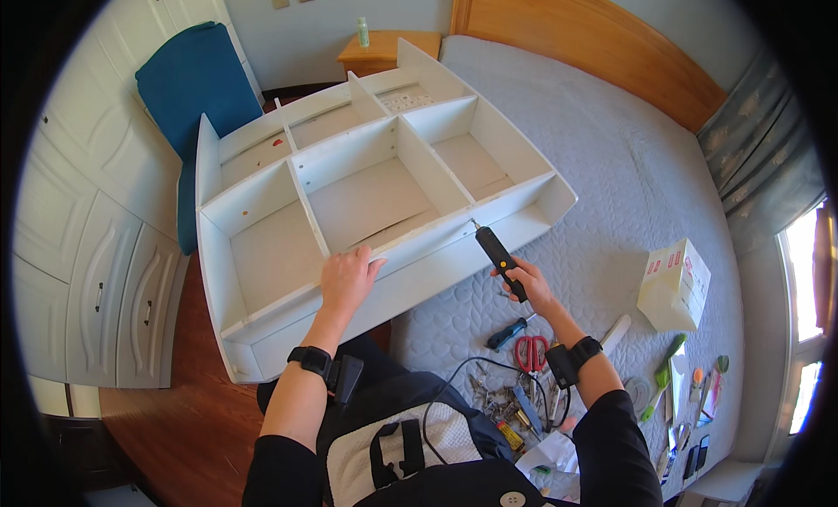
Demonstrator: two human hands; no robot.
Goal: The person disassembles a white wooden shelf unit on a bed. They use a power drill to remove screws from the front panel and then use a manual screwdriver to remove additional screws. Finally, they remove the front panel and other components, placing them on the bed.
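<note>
A white shelf unit (397, 234) with several open compartments lies tilted across the bed's edge in front of me. My left hand (347, 282) is closed over the near board of the unit, its thumb pointing right along the edge. In my right hand (529, 286) I hold a slim black electric screwdriver (501, 264) with a yellow button. Its bit points up and left, at or very close to the near board's right half; I cannot tell whether it touches a screw.
Beside my right forearm on the grey quilted bed (594, 201) lie a blue-handled screwdriver (510, 333), red-handled scissors (531, 353) and scattered small hardware. A white box (674, 284) stands farther right. A blue chair (196, 92) is behind the unit, near white cabinets (74, 201).
</note>
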